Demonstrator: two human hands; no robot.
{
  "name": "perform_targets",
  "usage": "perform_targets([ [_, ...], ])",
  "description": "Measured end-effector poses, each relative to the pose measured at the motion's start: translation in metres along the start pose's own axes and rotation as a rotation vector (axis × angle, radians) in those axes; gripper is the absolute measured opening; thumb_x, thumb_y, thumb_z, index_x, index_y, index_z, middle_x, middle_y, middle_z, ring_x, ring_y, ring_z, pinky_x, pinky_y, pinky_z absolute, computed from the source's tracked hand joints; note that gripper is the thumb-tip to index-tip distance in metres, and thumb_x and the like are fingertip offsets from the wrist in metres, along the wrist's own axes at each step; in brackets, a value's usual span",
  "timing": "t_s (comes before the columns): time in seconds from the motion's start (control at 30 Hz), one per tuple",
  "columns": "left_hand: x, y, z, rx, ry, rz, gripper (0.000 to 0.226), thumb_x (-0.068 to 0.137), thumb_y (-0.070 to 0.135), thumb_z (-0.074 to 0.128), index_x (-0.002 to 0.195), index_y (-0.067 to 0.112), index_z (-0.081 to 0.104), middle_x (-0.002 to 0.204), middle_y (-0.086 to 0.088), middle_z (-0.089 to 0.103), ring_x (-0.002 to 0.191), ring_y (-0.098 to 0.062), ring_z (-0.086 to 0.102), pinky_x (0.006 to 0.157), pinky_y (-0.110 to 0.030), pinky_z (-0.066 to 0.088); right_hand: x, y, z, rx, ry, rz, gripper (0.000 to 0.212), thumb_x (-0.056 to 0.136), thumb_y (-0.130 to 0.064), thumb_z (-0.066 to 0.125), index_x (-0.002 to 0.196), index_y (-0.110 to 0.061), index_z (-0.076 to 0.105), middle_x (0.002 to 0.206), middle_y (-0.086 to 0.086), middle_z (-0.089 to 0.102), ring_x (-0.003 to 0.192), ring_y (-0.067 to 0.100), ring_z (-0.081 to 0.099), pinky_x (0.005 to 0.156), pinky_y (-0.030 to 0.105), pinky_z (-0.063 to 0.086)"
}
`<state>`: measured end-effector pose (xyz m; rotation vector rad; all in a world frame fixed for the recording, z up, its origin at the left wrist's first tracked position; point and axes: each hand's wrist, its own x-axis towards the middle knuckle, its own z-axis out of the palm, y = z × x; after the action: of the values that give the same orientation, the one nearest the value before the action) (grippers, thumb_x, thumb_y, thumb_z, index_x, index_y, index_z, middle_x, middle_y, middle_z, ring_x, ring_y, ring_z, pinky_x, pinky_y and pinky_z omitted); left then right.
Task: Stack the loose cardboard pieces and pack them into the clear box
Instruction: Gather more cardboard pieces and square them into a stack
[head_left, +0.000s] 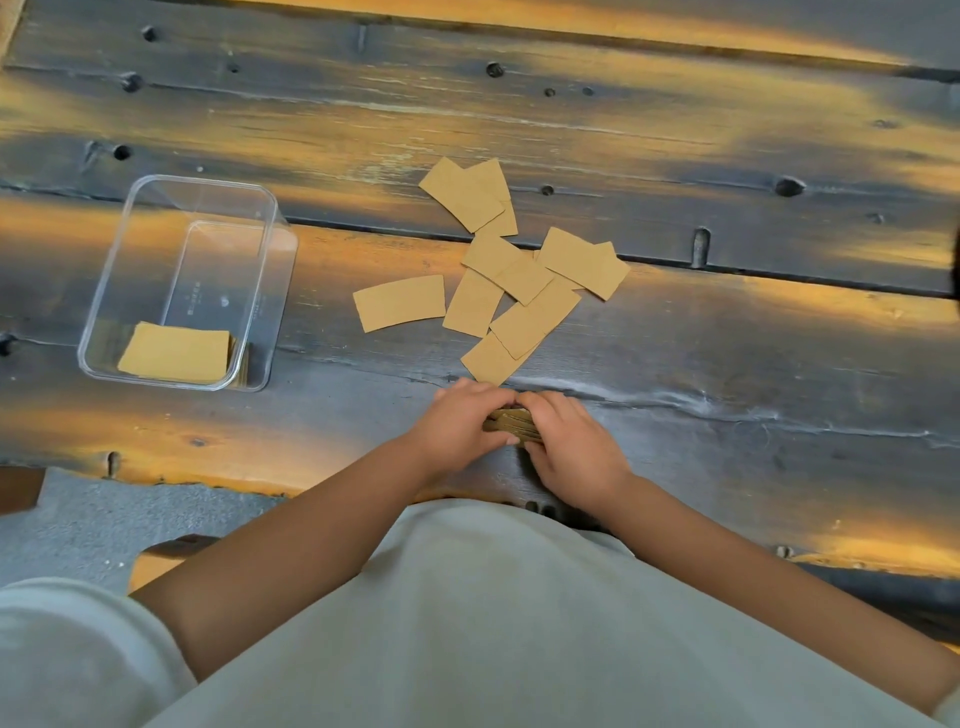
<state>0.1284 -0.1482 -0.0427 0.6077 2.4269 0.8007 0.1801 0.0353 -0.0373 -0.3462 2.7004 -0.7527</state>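
Both hands meet near the table's front edge around a small stack of cardboard pieces (511, 423). My left hand (462, 426) grips its left side and my right hand (571, 447) its right side, so most of the stack is hidden. Just beyond the hands several loose brown cardboard pieces (519, 291) lie scattered and overlapping, with one piece (400, 309) apart to their left. The clear box (130, 218) stands at the left, with a stack of cardboard (174, 353) in its near end.
The table is dark weathered wood planks (727, 364) with knots and gaps. A grey floor (104, 525) shows below the front edge at the left. My light shirt fills the bottom of the view.
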Motion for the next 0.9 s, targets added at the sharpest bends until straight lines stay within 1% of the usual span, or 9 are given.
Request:
perform_targets([
  [0.1, 0.003, 0.000, 0.003, -0.078, -0.002, 0.037, 0.027, 0.085, 0.029, 0.072, 0.109, 0.016, 0.068, 0.102, -0.001, 0.066, 0.101, -0.022, 0.054, 0.093, -0.039, 0.040, -0.001, 0.000, -0.005, 0.165, 0.047, -0.004, 0.039, 0.090, -0.027, 0.056, 0.128, -0.024, 0.050, 0.122, -0.004, 0.051, 0.114, 0.016, 0.044, 0.094, 0.028, 0.039],
  [0.17, 0.004, -0.001, 0.001, -0.097, -0.011, 0.067, 0.024, 0.085, 0.027, 0.072, 0.105, 0.015, 0.069, 0.098, -0.001, 0.067, 0.097, -0.022, 0.056, 0.090, -0.036, 0.041, -0.001, 0.002, -0.008, 0.319, 0.127, 0.024, 0.025, 0.092, -0.019, 0.057, 0.117, -0.019, 0.064, 0.109, -0.003, 0.055, 0.104, 0.014, 0.051, 0.090, 0.024, 0.039],
  [0.23, 0.005, -0.002, 0.000, -0.105, -0.024, 0.081, 0.022, 0.085, 0.027, 0.072, 0.104, 0.015, 0.070, 0.097, 0.000, 0.068, 0.095, -0.020, 0.056, 0.089, -0.036, 0.041, -0.002, 0.001, -0.010, 0.400, 0.195, 0.041, 0.020, 0.092, -0.009, 0.059, 0.106, -0.016, 0.071, 0.098, -0.003, 0.057, 0.094, 0.010, 0.054, 0.084, 0.018, 0.040],
  [0.43, 0.004, -0.001, -0.001, -0.150, -0.032, 0.087, 0.024, 0.083, 0.023, 0.074, 0.105, 0.013, 0.070, 0.098, -0.001, 0.068, 0.094, -0.019, 0.058, 0.087, -0.037, 0.045, -0.009, -0.006, -0.010, 0.413, 0.276, 0.083, 0.016, 0.094, -0.005, 0.055, 0.097, -0.013, 0.068, 0.089, -0.002, 0.063, 0.084, 0.012, 0.054, 0.075, 0.019, 0.039],
  [0.53, 0.004, -0.002, -0.001, -0.152, -0.030, 0.069, 0.026, 0.083, 0.024, 0.075, 0.107, 0.016, 0.070, 0.099, 0.001, 0.067, 0.095, -0.017, 0.057, 0.087, -0.036, 0.045, -0.012, -0.009, -0.008, 0.472, 0.263, 0.159, 0.017, 0.095, -0.010, 0.051, 0.089, -0.025, 0.056, 0.082, -0.009, 0.058, 0.078, 0.004, 0.051, 0.067, 0.017, 0.035],
  [0.63, 0.003, -0.004, -0.001, -0.163, -0.023, 0.073, 0.028, 0.082, 0.024, 0.075, 0.109, 0.018, 0.070, 0.100, 0.002, 0.067, 0.095, -0.015, 0.057, 0.087, -0.034, 0.046, -0.012, -0.008, -0.011, 0.578, 0.301, 0.279, 0.017, 0.097, -0.020, 0.047, 0.087, -0.034, 0.049, 0.084, -0.013, 0.063, 0.081, 0.002, 0.058, 0.066, 0.012, 0.040],
  [0.7, 0.002, -0.004, -0.001, -0.166, -0.018, 0.084, 0.028, 0.083, 0.023, 0.075, 0.109, 0.017, 0.070, 0.101, 0.001, 0.067, 0.095, -0.015, 0.058, 0.088, -0.034, 0.046, -0.012, -0.005, -0.016, 0.508, 0.241, 0.216, 0.010, 0.094, -0.024, 0.053, 0.090, -0.033, 0.053, 0.086, -0.013, 0.062, 0.082, 0.004, 0.057, 0.069, 0.016, 0.041],
  [0.8, 0.002, -0.003, -0.001, -0.169, -0.017, 0.112, 0.024, 0.082, 0.021, 0.076, 0.106, 0.017, 0.071, 0.099, 0.002, 0.067, 0.093, -0.015, 0.058, 0.086, -0.032, 0.046, -0.011, 0.002, -0.016, 0.282, 0.184, 0.027, 0.004, 0.090, -0.015, 0.062, 0.090, -0.018, 0.063, 0.086, -0.007, 0.062, 0.081, 0.012, 0.052, 0.072, 0.026, 0.041],
  [0.9, 0.002, -0.004, -0.002, -0.177, -0.017, 0.104, 0.025, 0.083, 0.021, 0.074, 0.107, 0.016, 0.070, 0.098, 0.002, 0.067, 0.093, -0.014, 0.058, 0.083, -0.029, 0.046, -0.012, 0.001, -0.018, 0.398, 0.214, 0.123, 0.010, 0.090, -0.013, 0.061, 0.086, -0.021, 0.063, 0.079, -0.011, 0.062, 0.075, 0.006, 0.053, 0.068, 0.019, 0.040],
])
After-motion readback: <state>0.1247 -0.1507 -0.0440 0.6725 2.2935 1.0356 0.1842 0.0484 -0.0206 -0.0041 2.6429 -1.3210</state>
